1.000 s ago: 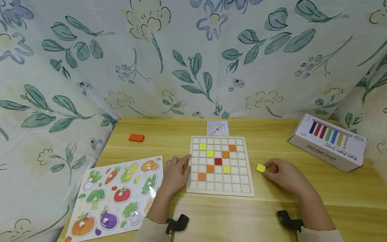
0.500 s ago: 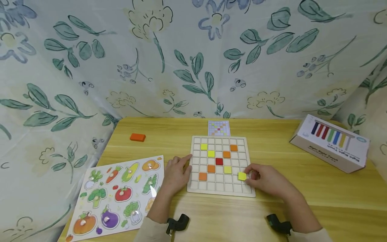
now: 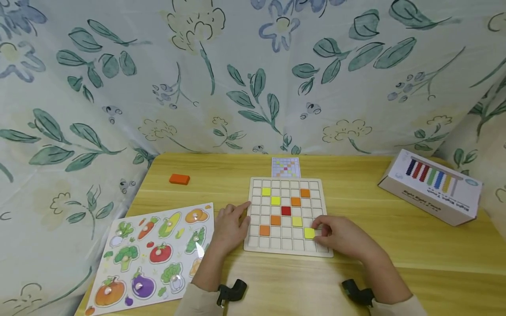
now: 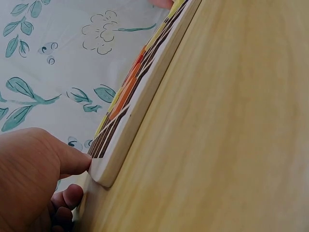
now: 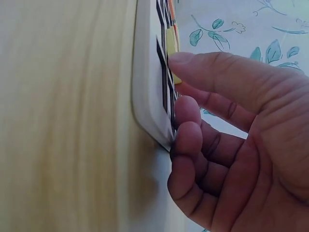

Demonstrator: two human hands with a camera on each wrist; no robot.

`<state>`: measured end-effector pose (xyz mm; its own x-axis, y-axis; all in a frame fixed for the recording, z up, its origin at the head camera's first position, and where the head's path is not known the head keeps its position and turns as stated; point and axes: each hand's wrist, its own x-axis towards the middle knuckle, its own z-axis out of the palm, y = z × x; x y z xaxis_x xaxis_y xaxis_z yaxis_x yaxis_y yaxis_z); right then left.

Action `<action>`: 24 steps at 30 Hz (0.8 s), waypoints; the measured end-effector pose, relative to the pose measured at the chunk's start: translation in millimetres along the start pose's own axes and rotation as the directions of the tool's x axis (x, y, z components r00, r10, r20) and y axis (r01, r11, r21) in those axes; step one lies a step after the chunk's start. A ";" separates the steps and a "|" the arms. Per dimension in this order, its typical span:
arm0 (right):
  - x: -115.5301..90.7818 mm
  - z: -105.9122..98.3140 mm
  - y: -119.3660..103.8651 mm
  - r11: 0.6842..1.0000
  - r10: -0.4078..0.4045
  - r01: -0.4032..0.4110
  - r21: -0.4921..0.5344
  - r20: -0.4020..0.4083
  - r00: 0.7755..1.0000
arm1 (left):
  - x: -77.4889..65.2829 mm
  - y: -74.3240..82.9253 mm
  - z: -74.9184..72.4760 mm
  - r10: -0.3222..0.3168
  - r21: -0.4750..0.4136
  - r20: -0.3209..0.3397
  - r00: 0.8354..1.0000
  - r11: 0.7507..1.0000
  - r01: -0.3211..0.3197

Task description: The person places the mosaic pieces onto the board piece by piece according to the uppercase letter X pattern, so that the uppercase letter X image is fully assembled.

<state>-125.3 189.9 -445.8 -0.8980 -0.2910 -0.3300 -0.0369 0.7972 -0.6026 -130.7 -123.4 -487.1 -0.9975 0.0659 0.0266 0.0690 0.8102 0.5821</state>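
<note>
A square wooden grid board (image 3: 276,248) lies mid-table, with yellow, orange and red square tiles in some cells. Its tiles form two crossing diagonals, with a red tile (image 3: 286,211) in the middle. My right hand (image 3: 345,239) pinches a yellow tile (image 3: 309,233) by its right side, at a cell in the lower right of the grid. In the right wrist view, thumb and index finger meet at that yellow tile (image 5: 172,43) while the other fingers curl. My left hand (image 3: 229,230) rests at the board's left edge, its thumb (image 4: 75,162) touching the rim.
A small card (image 3: 286,166) printed with a coloured grid lies just behind the board. To the left are an orange block (image 3: 179,179) and a vegetable puzzle board (image 3: 156,278). At the back right stands a white box (image 3: 431,188). A floral cloth (image 3: 253,79) hangs behind the table.
My right hand has carried the yellow tile left from the bare table, over the board's right edge, down to a lower-right cell. The left hand has stayed at the board's edge.
</note>
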 end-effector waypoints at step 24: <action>-5.0 -30.1 21.7 0.998 -0.014 0.014 -0.061 -0.008 1.000 | 0.1 2.0 -0.7 0.000 -0.008 0.010 1.000 1.000 0.000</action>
<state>-134.8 224.6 -435.4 -0.9009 -0.2983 -0.3154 -0.0759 0.8236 -0.5620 -130.7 -122.2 -485.3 -0.9972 0.0718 0.0188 0.0691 0.8054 0.5887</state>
